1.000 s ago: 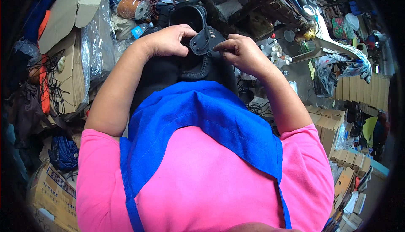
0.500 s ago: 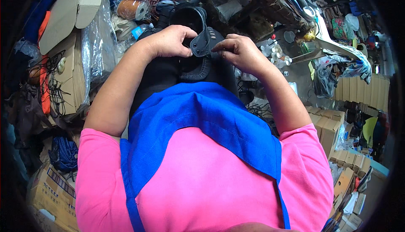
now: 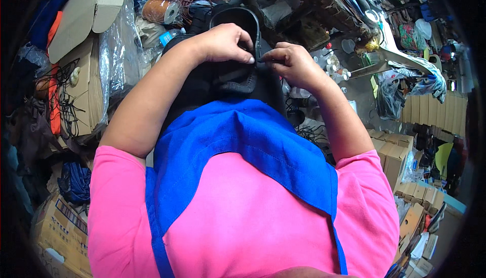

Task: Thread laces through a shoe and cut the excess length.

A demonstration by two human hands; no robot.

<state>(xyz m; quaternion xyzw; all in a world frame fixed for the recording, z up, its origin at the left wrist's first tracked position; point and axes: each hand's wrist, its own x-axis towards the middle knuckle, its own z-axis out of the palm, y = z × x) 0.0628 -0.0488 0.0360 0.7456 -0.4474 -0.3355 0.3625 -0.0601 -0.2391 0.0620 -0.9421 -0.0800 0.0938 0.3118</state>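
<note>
A black shoe (image 3: 237, 82) with a stitched seam and a tall, open collar rests on my lap, partly behind my left hand. My left hand (image 3: 224, 44) grips the shoe's collar flap between thumb and fingers. Close against the same edge, from the right, my right hand (image 3: 296, 64) has its thumb and forefinger pinched together. A small dark tip shows at those fingertips, too small to name. Below both hands the blue apron (image 3: 238, 126) covers my lap.
At the far left stands an orange spool of cord (image 3: 158, 11) near a plastic bottle (image 3: 166, 38). Cardboard boxes (image 3: 76, 86) and plastic wrap lie to the left. Small bottles (image 3: 331, 63) cluster beyond my right hand, beside a pale metal frame (image 3: 387, 50).
My left hand has moved right with the flap, turning the shoe so the eyelets no longer show. My right fingers have closed in on its edge.
</note>
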